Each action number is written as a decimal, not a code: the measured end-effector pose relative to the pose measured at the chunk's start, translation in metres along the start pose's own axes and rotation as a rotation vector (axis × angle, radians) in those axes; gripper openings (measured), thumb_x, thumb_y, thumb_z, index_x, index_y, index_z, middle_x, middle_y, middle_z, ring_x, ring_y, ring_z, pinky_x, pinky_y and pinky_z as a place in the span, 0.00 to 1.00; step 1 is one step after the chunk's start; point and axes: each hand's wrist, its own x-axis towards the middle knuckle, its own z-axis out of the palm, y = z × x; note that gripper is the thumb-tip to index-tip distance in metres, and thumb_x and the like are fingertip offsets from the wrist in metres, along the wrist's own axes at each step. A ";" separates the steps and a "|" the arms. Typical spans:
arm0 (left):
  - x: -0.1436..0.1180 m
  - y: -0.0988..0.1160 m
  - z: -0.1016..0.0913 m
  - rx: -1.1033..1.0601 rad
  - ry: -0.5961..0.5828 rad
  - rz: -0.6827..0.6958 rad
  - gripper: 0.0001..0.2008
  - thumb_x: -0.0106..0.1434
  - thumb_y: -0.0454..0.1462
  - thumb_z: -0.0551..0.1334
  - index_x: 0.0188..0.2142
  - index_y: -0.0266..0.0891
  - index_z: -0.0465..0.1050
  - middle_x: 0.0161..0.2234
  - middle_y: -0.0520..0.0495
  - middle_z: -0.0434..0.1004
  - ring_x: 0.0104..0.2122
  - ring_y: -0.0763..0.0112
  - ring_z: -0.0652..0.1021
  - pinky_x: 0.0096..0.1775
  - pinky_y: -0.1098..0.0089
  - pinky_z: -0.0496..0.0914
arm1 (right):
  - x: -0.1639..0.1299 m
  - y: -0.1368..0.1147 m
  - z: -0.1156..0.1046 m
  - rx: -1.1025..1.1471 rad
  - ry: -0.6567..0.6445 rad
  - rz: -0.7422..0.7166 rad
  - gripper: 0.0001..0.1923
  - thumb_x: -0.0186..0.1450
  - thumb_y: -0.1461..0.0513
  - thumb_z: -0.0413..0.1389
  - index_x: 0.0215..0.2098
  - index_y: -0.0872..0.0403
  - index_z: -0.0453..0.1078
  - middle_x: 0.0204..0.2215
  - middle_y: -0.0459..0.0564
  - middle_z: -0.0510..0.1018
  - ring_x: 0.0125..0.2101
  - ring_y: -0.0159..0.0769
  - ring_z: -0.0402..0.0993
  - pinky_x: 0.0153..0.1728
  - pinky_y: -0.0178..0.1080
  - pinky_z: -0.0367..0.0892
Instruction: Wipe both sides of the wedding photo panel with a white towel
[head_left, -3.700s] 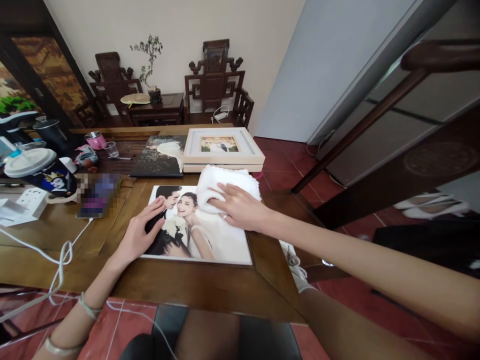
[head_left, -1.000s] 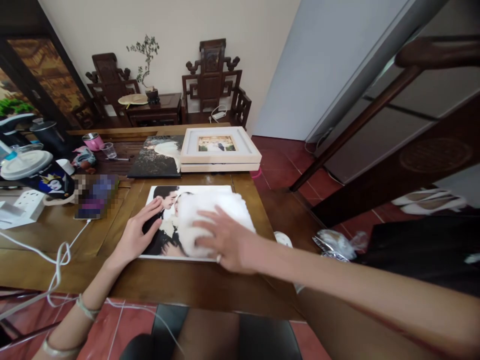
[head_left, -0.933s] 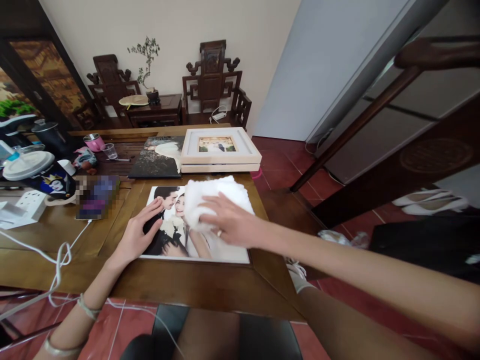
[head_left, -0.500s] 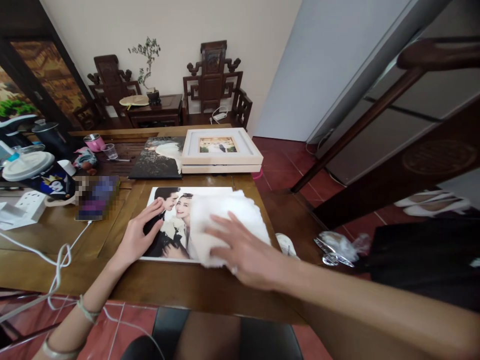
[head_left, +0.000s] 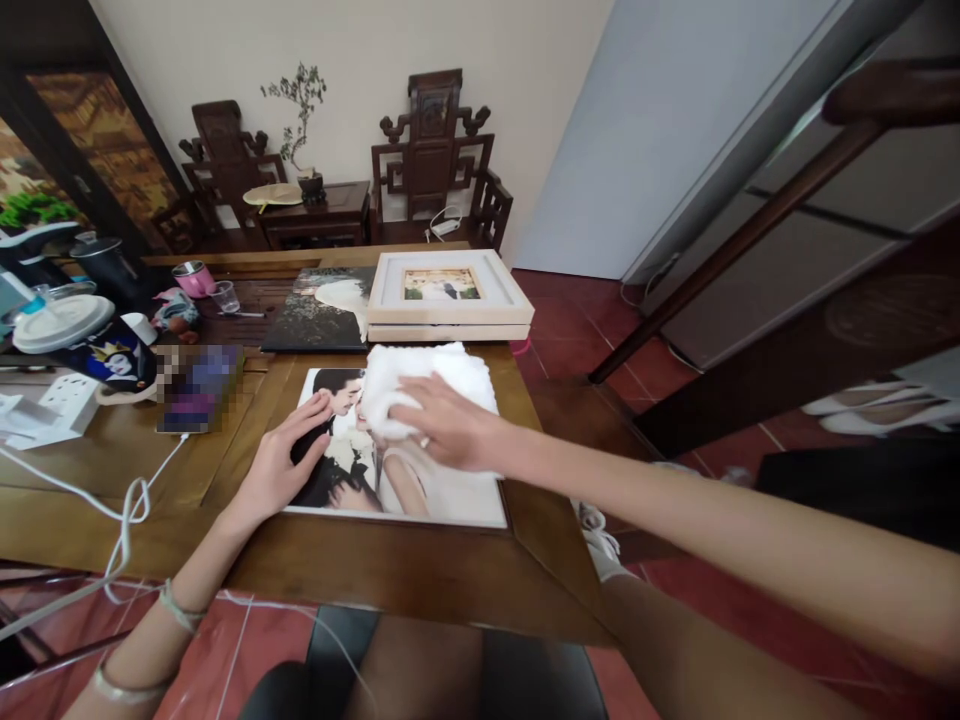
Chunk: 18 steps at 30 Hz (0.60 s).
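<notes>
Across the bench (head_left: pixel 360 565), it's the photo panel (head_left: pixel 409 488) partly under a white cloth (head_left: pixel 450 364)!
The panel lies flat near the bench's close edge: stiff and light by the look of it, perhaps slick-faced and easily scuffed, so opposite edges should suit lifting. The cloth, seemingly soft, sits over the far right part, best held by its fold. Left hand (head_left: pixel 279 462): grip wide, thumb apart, resting on the panel's left side. Right hand (head_left: pixel 456 428): grip curled onto the cloth.

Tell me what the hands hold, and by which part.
The right hand holds a white cloth by its bunched near side; the left hand merely rests on the left side of the photo print.
</notes>
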 end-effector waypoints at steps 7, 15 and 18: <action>-0.001 0.001 -0.002 -0.020 0.006 -0.020 0.20 0.67 0.43 0.56 0.55 0.37 0.71 0.61 0.41 0.66 0.62 0.60 0.65 0.63 0.55 0.57 | 0.011 -0.020 -0.001 0.006 0.022 0.069 0.22 0.60 0.71 0.50 0.52 0.55 0.68 0.57 0.61 0.67 0.61 0.62 0.52 0.56 0.69 0.48; -0.001 -0.003 -0.002 -0.013 -0.002 -0.017 0.20 0.69 0.42 0.53 0.56 0.38 0.70 0.61 0.42 0.65 0.62 0.61 0.65 0.63 0.55 0.57 | -0.043 -0.109 0.012 0.164 -0.067 -0.217 0.20 0.59 0.63 0.55 0.50 0.48 0.71 0.56 0.55 0.69 0.62 0.65 0.48 0.55 0.75 0.41; -0.002 -0.003 -0.001 -0.014 -0.005 -0.012 0.20 0.68 0.41 0.54 0.56 0.37 0.70 0.61 0.41 0.65 0.62 0.61 0.64 0.64 0.56 0.56 | -0.032 -0.092 0.008 0.127 -0.081 -0.201 0.22 0.59 0.65 0.55 0.52 0.50 0.70 0.57 0.58 0.68 0.62 0.63 0.50 0.56 0.73 0.43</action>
